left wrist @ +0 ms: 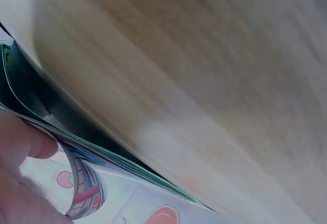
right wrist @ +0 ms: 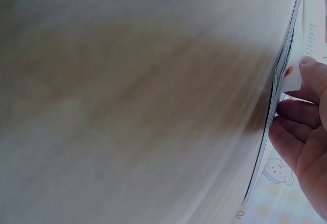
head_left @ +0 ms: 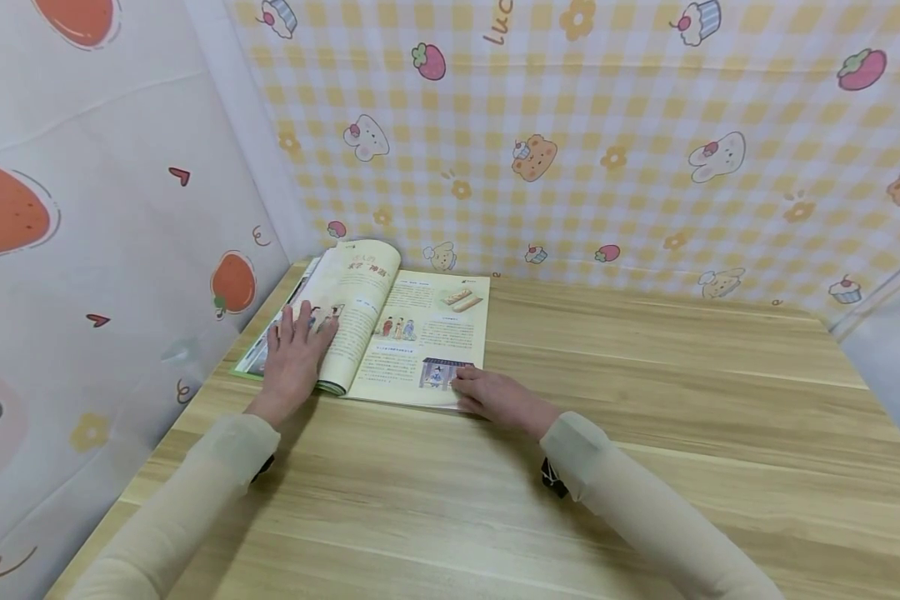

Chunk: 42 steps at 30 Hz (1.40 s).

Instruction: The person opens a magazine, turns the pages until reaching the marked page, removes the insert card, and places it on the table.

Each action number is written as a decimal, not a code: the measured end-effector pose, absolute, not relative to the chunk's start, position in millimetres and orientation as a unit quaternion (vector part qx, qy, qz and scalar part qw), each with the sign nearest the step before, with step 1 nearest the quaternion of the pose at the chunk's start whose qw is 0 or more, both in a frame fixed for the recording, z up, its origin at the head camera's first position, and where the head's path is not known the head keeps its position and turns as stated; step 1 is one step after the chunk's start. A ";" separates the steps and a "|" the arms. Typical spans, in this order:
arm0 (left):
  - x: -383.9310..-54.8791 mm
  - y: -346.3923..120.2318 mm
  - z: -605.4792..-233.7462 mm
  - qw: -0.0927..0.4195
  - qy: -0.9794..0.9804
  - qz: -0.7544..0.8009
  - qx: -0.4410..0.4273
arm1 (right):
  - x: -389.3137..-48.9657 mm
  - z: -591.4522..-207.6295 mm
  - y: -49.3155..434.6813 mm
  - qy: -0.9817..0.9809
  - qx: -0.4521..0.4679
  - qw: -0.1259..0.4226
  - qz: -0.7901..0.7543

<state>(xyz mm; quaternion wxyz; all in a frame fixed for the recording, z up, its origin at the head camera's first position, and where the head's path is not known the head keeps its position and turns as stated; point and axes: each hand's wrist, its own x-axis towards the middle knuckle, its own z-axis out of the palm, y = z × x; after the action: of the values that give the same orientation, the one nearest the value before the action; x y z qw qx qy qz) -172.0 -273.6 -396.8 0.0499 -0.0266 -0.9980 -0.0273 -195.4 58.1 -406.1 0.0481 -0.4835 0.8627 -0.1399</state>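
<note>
An illustrated magazine [head_left: 435, 333] lies open at the table's far left, its left-hand pages [head_left: 360, 333] bulging up in a curl near the spine. My left hand [head_left: 292, 358] rests on those pages with fingers spread. In the left wrist view, the thumb [left wrist: 41, 144] lies against the paper near the lower edge. At the lower right corner of the right-hand page, my right hand [head_left: 498, 398] pinches the page corner [right wrist: 292, 78]. The right wrist view shows the thumb on one side of that corner and the index finger behind it, the other fingers curled by the page edges.
The wood-grain table [head_left: 667, 400] extends to the right of the magazine and in front of it. A yellow checked cloth [head_left: 570, 108] with cartoon prints hangs behind the table. A white printed cloth [head_left: 120, 208] hangs along the left side, close to the magazine.
</note>
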 end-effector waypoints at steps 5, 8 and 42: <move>-170.7 -275.6 -397.2 0.030 -0.999 -0.005 -0.009 | -194.8 -406.6 57.7 0.862 -0.489 0.038 -0.129; -171.4 -275.7 -397.7 0.026 -1.000 -0.004 0.011 | -195.5 -407.1 56.9 0.863 -0.489 0.036 -0.124; -170.8 -246.7 -393.8 0.075 -0.991 -0.081 -0.080 | -188.5 -404.4 53.3 0.860 -0.476 -0.070 -0.168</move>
<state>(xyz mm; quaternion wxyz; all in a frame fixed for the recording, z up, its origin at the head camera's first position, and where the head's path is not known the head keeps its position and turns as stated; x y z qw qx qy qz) -170.8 -246.7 -393.8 0.0746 -0.0796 -0.9907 -0.0812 -188.5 53.3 -404.4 -0.0703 -0.4760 0.8603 -0.1684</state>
